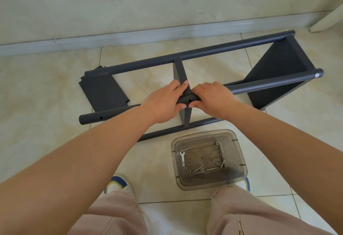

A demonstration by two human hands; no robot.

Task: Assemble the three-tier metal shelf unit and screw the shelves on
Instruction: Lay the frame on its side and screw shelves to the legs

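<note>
Here your two hands meet on the near upper tube [189, 100] of the dark shelf frame [194, 52], which lies on its side on the tiled floor [46, 86], close to the wall.

Your left hand [163, 102] grips the tube from the left; its fingers [181, 86] curl over the top and reach the edge of the middle shelf [181, 75], and the thumb comes under the tube. Your right hand [213, 95] grips the same tube from the right in the same way, fingers clamped around it. The two hands are just beside each other, and a small hole in the tube shows between them.

The middle shelf stands on its edge and runs from the far tube to the near tubes. The end shelf [278, 71] at the right is joined to the tubes, and a bright screw head [316, 75] shows in the tube end there. The third shelf [104, 89] at the left lies tilted under the far tube; whether it is fastened, I cannot tell.

Near your feet a clear plastic box [239, 153] stands on the floor, just beside the lowest tube [167, 132]. Inside it lie loose screws [211, 169], some small nuts or washers, and a small flat wrench [182, 158].
</note>
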